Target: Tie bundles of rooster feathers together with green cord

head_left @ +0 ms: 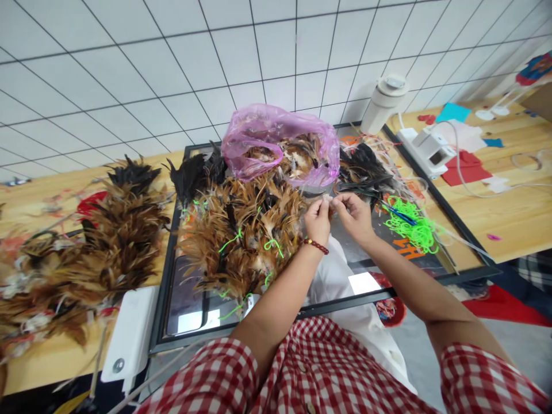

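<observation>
My left hand (318, 221) and my right hand (354, 217) meet above the glass-topped board, both with fingertips pinched together. A small pale bit shows between the fingertips, too small to name. Close to my left hand lies a big bunch of brown and black feathers (241, 236), with bright green ties on it. Just behind my hands, a pink plastic bag (276, 129) lies open with loose feathers (302, 158) inside. Dark feathers (364, 172) are heaped beyond my right hand. A tangle of neon green cord (411, 224) lies to its right, with a slim blue tool (399, 214) on top.
The black-framed glass board (470, 244) rests on a wooden table (509, 224). More tied feathers (116, 241) and a white power bank-like box (130, 330) are at left. A white bottle (383, 103), a power strip (420, 152) and red scraps (466, 168) stand or lie at right.
</observation>
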`<state>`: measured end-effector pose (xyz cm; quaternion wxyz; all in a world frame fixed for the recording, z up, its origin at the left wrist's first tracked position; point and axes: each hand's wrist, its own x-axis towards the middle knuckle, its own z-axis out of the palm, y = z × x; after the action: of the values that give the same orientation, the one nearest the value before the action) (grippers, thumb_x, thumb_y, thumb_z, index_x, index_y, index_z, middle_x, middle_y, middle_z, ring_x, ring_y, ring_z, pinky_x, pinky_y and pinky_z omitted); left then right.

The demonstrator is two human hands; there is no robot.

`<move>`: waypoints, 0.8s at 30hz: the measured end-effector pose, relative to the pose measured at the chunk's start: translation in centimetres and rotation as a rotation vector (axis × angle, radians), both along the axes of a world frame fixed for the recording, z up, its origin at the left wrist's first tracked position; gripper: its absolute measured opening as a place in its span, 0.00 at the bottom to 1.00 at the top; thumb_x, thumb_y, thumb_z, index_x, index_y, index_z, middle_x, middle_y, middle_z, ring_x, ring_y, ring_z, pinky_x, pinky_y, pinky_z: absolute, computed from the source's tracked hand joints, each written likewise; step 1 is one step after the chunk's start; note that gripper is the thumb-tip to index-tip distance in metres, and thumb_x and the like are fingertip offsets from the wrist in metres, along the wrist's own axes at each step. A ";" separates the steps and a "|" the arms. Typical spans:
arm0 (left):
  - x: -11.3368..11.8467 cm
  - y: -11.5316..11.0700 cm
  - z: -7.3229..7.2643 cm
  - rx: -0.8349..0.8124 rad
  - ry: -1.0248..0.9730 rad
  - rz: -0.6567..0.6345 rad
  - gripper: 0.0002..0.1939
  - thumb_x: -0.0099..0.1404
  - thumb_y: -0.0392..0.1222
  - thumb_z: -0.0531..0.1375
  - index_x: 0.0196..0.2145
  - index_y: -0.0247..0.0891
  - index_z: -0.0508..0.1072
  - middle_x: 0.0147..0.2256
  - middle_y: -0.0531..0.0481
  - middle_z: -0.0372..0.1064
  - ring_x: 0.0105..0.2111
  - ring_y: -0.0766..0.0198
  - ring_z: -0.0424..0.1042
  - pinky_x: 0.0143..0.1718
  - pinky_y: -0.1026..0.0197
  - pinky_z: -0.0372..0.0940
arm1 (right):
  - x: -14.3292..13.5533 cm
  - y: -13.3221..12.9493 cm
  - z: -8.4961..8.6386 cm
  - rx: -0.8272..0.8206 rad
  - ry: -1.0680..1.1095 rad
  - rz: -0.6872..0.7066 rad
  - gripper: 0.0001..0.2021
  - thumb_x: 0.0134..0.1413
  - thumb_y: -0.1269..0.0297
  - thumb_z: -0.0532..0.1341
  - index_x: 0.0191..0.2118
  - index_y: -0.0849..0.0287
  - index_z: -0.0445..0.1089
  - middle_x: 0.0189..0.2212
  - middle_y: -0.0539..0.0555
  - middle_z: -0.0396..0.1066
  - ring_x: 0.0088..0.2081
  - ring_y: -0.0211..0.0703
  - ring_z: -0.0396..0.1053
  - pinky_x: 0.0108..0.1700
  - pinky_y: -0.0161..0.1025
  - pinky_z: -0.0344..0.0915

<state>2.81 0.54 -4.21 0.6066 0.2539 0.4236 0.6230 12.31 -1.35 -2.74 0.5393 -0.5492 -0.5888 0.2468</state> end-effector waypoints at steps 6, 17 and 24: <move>0.1 0.3 -0.7 -0.008 0.029 0.038 0.03 0.62 0.36 0.68 0.30 0.37 0.82 0.32 0.52 0.79 0.35 0.68 0.74 0.46 0.64 0.67 | -0.4 0.5 0.2 -0.013 -0.092 -0.052 0.11 0.63 0.57 0.60 0.35 0.57 0.73 0.28 0.51 0.74 0.29 0.39 0.69 0.36 0.38 0.66; 0.0 0.6 -0.8 -0.093 -0.121 0.039 0.05 0.64 0.39 0.67 0.30 0.38 0.81 0.31 0.53 0.78 0.33 0.69 0.73 0.44 0.65 0.67 | 0.5 1.1 0.0 0.279 -0.451 0.117 0.18 0.58 0.72 0.56 0.46 0.52 0.81 0.33 0.54 0.71 0.37 0.44 0.69 0.41 0.44 0.68; -0.4 0.5 -0.1 -0.140 -0.240 0.045 0.06 0.65 0.35 0.66 0.30 0.36 0.81 0.33 0.51 0.78 0.36 0.67 0.75 0.51 0.60 0.67 | 1.6 1.8 -0.6 0.333 -0.539 0.208 0.24 0.53 0.74 0.57 0.52 0.49 0.80 0.35 0.54 0.66 0.39 0.44 0.66 0.43 0.45 0.65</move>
<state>2.45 1.01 -4.30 0.6552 0.1250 0.3960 0.6311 13.96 0.42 -3.35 0.4183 -0.4359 -0.7955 0.0465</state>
